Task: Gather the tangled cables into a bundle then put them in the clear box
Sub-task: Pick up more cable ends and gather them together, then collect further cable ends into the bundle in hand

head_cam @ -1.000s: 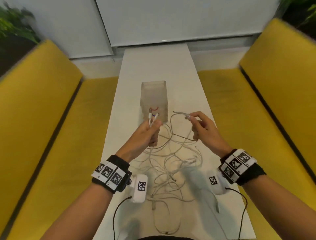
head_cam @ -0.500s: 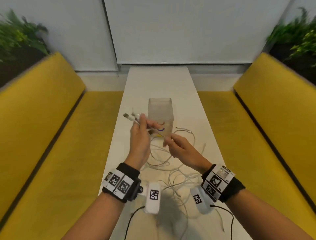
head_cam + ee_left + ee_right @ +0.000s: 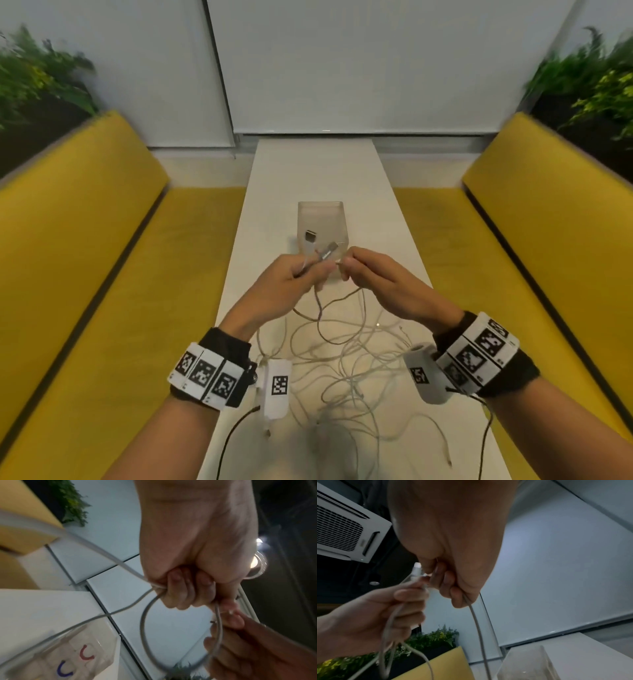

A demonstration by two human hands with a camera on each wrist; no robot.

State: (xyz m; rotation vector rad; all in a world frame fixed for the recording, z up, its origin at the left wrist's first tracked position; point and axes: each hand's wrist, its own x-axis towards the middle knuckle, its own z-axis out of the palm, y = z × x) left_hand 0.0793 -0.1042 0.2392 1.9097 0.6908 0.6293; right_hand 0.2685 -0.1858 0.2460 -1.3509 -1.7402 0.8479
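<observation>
Pale grey tangled cables [image 3: 346, 356] sprawl over the white table [image 3: 274, 212] between my forearms. My left hand [image 3: 301, 274] grips several cable ends, two plugs [image 3: 327, 255] sticking up from its fist. My right hand [image 3: 356, 265] pinches a cable [image 3: 477, 622] right beside the left hand, and the strand hangs down from its fingers. In the left wrist view the left hand [image 3: 185, 593] holds a cable loop [image 3: 145, 628] that runs to the right hand [image 3: 229, 620]. The clear box [image 3: 322, 222] stands upright just beyond both hands; I cannot tell what it holds.
Yellow benches [image 3: 78, 246] flank the narrow table on both sides. Green plants [image 3: 37, 82] sit behind each backrest. The far half of the table runs to a white wall [image 3: 342, 68]. Black leads [image 3: 229, 442] trail from my wrist cameras near the table's front edge.
My right hand has come from lower down up to the left hand and now pinches a cable beside it. The left hand's plugs have swung from pointing left to pointing up and right.
</observation>
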